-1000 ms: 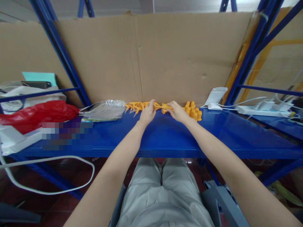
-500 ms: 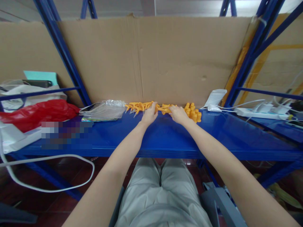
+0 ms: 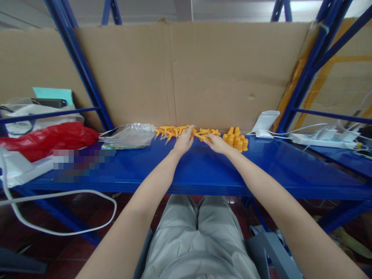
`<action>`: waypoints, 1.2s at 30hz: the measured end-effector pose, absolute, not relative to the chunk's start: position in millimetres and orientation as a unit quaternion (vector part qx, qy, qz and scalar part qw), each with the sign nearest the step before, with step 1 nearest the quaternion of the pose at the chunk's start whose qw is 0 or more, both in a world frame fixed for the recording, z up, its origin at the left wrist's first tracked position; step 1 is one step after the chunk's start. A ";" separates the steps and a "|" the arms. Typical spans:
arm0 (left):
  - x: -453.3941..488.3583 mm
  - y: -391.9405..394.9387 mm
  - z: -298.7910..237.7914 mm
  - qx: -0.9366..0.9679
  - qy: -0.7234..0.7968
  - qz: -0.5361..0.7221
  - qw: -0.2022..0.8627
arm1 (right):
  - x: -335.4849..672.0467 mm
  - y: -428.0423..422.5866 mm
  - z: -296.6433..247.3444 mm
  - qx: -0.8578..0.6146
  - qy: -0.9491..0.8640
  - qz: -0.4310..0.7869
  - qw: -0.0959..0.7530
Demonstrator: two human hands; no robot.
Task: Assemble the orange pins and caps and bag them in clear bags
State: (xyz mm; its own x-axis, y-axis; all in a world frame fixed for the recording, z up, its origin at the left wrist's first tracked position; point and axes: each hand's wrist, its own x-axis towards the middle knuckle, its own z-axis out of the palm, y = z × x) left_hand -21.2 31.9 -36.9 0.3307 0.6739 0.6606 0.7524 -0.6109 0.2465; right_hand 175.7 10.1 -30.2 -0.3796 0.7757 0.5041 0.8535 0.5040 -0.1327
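A row of orange plastic pieces runs along the back of the blue shelf. Branching orange pieces with small metal chains [image 3: 167, 132] lie at the left, beside my left hand [image 3: 183, 141]. That hand is closed around an orange piece, mostly covered by its fingers. My right hand [image 3: 215, 143] pinches a slim orange piece [image 3: 201, 136] that stretches toward the left hand; whether both hands hold one and the same piece I cannot tell. Loose orange pieces [image 3: 212, 131] lie just behind the right hand. To its right stands a cluster of chunky orange pieces [image 3: 236, 139].
Clear plastic bags [image 3: 128, 136] lie left of the orange pieces, with a red plastic bag [image 3: 52, 140] farther left. A white pouch [image 3: 265, 123] and a power strip [image 3: 322, 141] with cables sit at the right. Cardboard [image 3: 209, 77] walls off the back of the blue shelf [image 3: 203, 174].
My right hand has shifted slightly left, away from the chunky cluster, and its pinched orange piece now shows more clearly. My left hand stays nearly in place.
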 end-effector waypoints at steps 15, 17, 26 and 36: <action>-13.7 41.0 -43.6 -0.790 -0.429 -0.436 0.021 | 172.0 -11.9 -17.2 -0.499 -0.804 -0.258 0.195; -15.6 44.2 -45.5 -0.779 -0.417 -0.467 0.024 | 169.7 -12.6 -17.2 -0.497 -0.804 -0.259 0.199; -16.7 48.4 -48.7 -0.786 -0.381 -0.487 0.016 | 165.9 -13.2 -20.0 -0.527 -0.796 -0.239 0.177; -8.3 41.7 -44.4 -0.770 -0.424 -0.476 -0.043 | 159.8 -19.4 -14.0 -0.543 -0.774 -0.282 0.162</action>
